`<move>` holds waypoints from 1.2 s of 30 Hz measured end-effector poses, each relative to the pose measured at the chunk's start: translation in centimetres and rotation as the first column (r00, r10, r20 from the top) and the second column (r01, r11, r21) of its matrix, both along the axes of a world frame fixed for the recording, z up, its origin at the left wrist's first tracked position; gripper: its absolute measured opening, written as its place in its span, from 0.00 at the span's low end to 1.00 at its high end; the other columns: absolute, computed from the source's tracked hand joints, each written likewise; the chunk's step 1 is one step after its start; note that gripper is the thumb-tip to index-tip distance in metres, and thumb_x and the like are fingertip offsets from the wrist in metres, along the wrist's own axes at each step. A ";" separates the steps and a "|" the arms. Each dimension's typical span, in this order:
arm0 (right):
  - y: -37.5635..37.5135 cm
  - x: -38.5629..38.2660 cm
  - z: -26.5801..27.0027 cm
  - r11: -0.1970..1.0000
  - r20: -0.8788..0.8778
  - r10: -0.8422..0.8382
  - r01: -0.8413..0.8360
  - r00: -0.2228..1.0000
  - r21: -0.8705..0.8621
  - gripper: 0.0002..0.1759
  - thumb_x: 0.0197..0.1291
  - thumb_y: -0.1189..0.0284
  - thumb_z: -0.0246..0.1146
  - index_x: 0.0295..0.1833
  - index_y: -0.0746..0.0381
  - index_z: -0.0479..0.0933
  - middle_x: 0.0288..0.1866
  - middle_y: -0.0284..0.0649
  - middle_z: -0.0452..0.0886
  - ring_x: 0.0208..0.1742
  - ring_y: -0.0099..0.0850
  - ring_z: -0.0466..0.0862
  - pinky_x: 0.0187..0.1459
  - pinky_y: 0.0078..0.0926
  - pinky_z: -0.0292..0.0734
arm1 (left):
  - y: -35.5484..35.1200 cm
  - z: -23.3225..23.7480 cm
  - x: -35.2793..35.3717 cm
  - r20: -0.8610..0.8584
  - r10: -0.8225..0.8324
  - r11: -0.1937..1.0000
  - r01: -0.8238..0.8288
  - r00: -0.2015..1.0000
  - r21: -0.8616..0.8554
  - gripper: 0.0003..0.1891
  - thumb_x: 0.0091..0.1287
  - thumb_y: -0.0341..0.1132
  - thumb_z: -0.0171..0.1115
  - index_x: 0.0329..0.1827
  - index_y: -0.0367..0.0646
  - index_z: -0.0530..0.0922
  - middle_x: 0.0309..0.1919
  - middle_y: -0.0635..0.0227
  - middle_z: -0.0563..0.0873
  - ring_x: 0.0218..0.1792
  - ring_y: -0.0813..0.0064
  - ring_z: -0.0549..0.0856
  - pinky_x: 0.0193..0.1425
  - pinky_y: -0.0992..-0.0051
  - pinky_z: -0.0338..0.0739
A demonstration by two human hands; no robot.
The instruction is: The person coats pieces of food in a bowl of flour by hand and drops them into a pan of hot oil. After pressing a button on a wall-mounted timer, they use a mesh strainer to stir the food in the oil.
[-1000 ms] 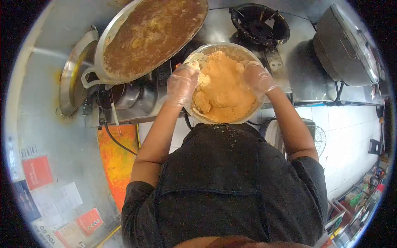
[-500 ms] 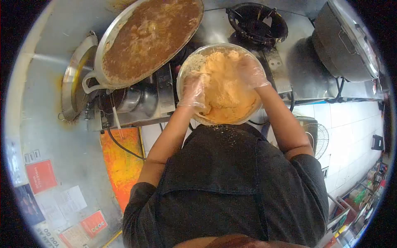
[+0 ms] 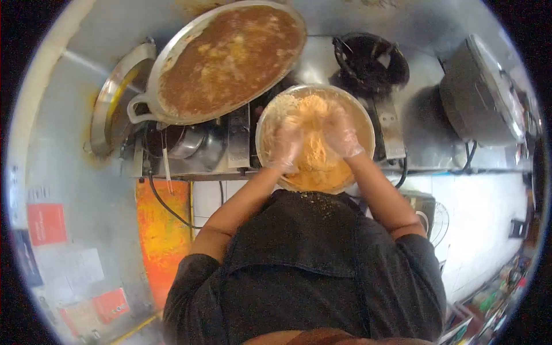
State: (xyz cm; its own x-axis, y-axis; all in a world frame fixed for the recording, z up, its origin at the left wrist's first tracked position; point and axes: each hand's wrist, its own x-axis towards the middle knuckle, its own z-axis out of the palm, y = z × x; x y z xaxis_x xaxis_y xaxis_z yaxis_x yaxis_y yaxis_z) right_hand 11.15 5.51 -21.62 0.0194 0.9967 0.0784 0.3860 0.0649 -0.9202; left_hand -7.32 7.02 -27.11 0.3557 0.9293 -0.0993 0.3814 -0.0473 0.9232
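A round metal bowl [image 3: 364,118] sits on the steel counter in front of me, filled with an orange crumbly mixture [image 3: 313,164]. Both my hands wear clear plastic gloves and are pressed into the mixture. My left hand [image 3: 286,148] is at the bowl's left-centre, fingers buried in the mass. My right hand [image 3: 341,134] is just right of it, gripping a clump. The two hands are close together near the bowl's middle.
A wide pan [image 3: 230,60] of brown sauce sits tilted at the upper left, over a round lid [image 3: 118,98]. A black gas burner [image 3: 371,57] lies behind the bowl. A dark lidded pot [image 3: 480,95] stands at right. Cables hang below the counter edge.
My hands have moved from the bowl's opposite rims inward to its middle, working through the mixture. The view has shifted so the bowl sits lower in the frame.
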 end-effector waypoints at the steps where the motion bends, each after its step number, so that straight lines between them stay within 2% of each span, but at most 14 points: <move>1: 0.0 -0.6 0.7 0.999 0.021 0.034 -0.034 0.999 0.019 0.17 0.61 0.70 0.60 0.53 0.68 0.75 0.45 0.53 0.82 0.46 0.45 0.82 0.50 0.39 0.76 | -0.1 -1.0 0.6 0.021 0.034 0.999 -0.034 0.999 0.019 0.27 0.67 0.40 0.63 0.65 0.36 0.70 0.59 0.58 0.77 0.58 0.71 0.77 0.54 0.67 0.77; 4: -0.2 -1.3 2.1 0.998 0.423 0.036 -0.011 0.905 -0.062 0.15 0.58 0.73 0.60 0.50 0.70 0.75 0.43 0.58 0.80 0.47 0.49 0.81 0.49 0.42 0.76 | -0.4 -2.3 2.1 0.022 0.189 0.967 -0.190 0.982 0.169 0.23 0.67 0.35 0.62 0.62 0.35 0.72 0.55 0.58 0.80 0.54 0.70 0.80 0.52 0.68 0.78; 7: 1.7 0.9 2.3 0.977 0.512 0.078 -0.169 0.855 0.134 0.13 0.61 0.74 0.59 0.51 0.67 0.74 0.42 0.49 0.81 0.43 0.41 0.82 0.47 0.40 0.77 | -1.1 -1.3 -0.2 0.599 0.152 0.986 -0.159 0.786 -0.042 0.12 0.66 0.26 0.55 0.51 0.33 0.77 0.35 0.56 0.82 0.45 0.60 0.81 0.53 0.64 0.77; 8: 2.1 0.7 3.9 0.994 -0.175 0.107 -0.102 0.979 0.040 0.13 0.63 0.75 0.58 0.52 0.66 0.73 0.42 0.43 0.81 0.41 0.36 0.82 0.44 0.36 0.78 | -0.7 -3.4 -1.9 0.388 0.079 0.985 -0.131 0.918 0.110 0.11 0.65 0.27 0.55 0.49 0.34 0.78 0.35 0.55 0.81 0.44 0.58 0.81 0.53 0.62 0.77; 9: 2.2 0.4 5.7 0.988 -0.773 -0.004 -0.117 0.635 -0.102 0.12 0.65 0.76 0.57 0.53 0.64 0.73 0.42 0.38 0.80 0.40 0.31 0.81 0.42 0.33 0.79 | -0.8 -3.5 -2.7 0.274 0.062 0.979 -0.112 0.960 0.171 0.11 0.64 0.27 0.55 0.47 0.34 0.79 0.34 0.55 0.81 0.43 0.57 0.81 0.54 0.61 0.77; 10: 2.0 -0.1 8.5 0.986 -0.760 0.008 -0.134 0.650 -0.104 0.12 0.65 0.76 0.57 0.53 0.64 0.73 0.42 0.38 0.80 0.40 0.31 0.81 0.42 0.33 0.79 | -1.0 -3.5 -3.6 0.156 0.052 0.969 -0.088 0.986 0.233 0.11 0.64 0.27 0.55 0.46 0.34 0.79 0.34 0.54 0.81 0.43 0.56 0.81 0.54 0.61 0.77; 12: 1.8 -1.5 15.0 0.983 -0.558 0.135 -0.181 0.819 -0.027 0.10 0.68 0.70 0.59 0.50 0.65 0.74 0.40 0.37 0.82 0.40 0.28 0.82 0.42 0.29 0.82 | -1.9 0.3 -4.5 -0.791 -0.055 0.763 0.537 0.609 0.360 0.11 0.61 0.31 0.55 0.43 0.34 0.80 0.33 0.54 0.80 0.40 0.56 0.82 0.53 0.60 0.77; 20: 10.3 -6.8 20.3 0.940 0.228 0.299 -0.327 0.927 0.099 0.12 0.67 0.73 0.58 0.52 0.69 0.75 0.41 0.38 0.83 0.41 0.25 0.83 0.41 0.24 0.81 | -2.4 0.1 -4.3 -0.522 0.041 0.848 0.247 0.852 0.470 0.12 0.56 0.32 0.58 0.41 0.39 0.84 0.36 0.57 0.85 0.44 0.62 0.84 0.54 0.61 0.76; 22: 14.9 -6.5 17.3 0.431 0.906 -0.298 -0.805 0.300 0.408 0.13 0.62 0.76 0.59 0.53 0.66 0.75 0.47 0.43 0.82 0.47 0.31 0.83 0.47 0.30 0.80 | -2.0 -1.0 -4.2 -0.662 -0.003 0.878 0.319 0.749 0.357 0.12 0.57 0.32 0.58 0.41 0.39 0.84 0.37 0.56 0.85 0.47 0.61 0.83 0.57 0.60 0.75; 24: 20.2 -5.9 12.5 0.638 0.753 0.227 -0.678 0.618 0.365 0.15 0.58 0.75 0.61 0.52 0.63 0.76 0.53 0.46 0.80 0.52 0.38 0.81 0.52 0.35 0.78 | -2.1 -1.9 -4.6 -0.673 0.025 0.768 0.417 0.739 0.487 0.13 0.58 0.32 0.56 0.42 0.40 0.84 0.38 0.55 0.85 0.51 0.60 0.81 0.60 0.60 0.73; 26: 17.0 -7.3 15.2 0.814 0.986 -0.117 -0.581 -0.117 0.028 0.16 0.58 0.71 0.60 0.53 0.60 0.77 0.51 0.47 0.81 0.51 0.41 0.81 0.51 0.35 0.78 | -2.1 -1.9 -4.3 -0.632 0.061 0.759 0.376 0.773 0.532 0.13 0.59 0.32 0.56 0.43 0.40 0.84 0.39 0.56 0.84 0.52 0.60 0.81 0.60 0.60 0.73; 27: 16.1 -7.5 15.7 0.916 0.890 -0.040 -0.339 0.454 0.214 0.14 0.60 0.68 0.60 0.51 0.58 0.79 0.49 0.43 0.82 0.50 0.42 0.82 0.50 0.35 0.79 | -2.1 -2.2 -4.3 -0.613 0.074 0.753 0.359 0.787 0.552 0.13 0.59 0.32 0.56 0.43 0.40 0.84 0.39 0.56 0.84 0.52 0.60 0.80 0.60 0.59 0.73; 34: 16.2 -2.5 16.2 0.828 0.802 -0.304 -0.273 0.513 0.489 0.16 0.66 0.57 0.54 0.48 0.54 0.80 0.41 0.46 0.85 0.45 0.47 0.83 0.48 0.43 0.77 | -3.8 2.7 -5.1 -0.582 0.247 0.317 0.503 0.775 0.804 0.09 0.58 0.32 0.56 0.35 0.37 0.81 0.36 0.53 0.82 0.41 0.59 0.81 0.50 0.63 0.77; 36: 12.5 -1.9 17.9 0.830 0.747 -0.373 -0.161 0.551 0.534 0.16 0.66 0.57 0.53 0.48 0.54 0.80 0.41 0.47 0.84 0.45 0.46 0.83 0.48 0.43 0.77 | -4.1 3.9 -4.2 -0.672 0.096 0.452 0.569 0.735 0.687 0.14 0.58 0.32 0.56 0.46 0.38 0.81 0.42 0.53 0.81 0.45 0.59 0.79 0.55 0.63 0.75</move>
State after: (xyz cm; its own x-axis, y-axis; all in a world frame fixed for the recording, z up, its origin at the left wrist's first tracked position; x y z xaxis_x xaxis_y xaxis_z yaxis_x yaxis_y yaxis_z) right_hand 9.30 18.04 -3.70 -0.2145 0.7876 0.5777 0.9556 0.2916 -0.0427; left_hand -11.48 2.95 -23.18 0.7534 0.5424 0.3717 0.5944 -0.8035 -0.0321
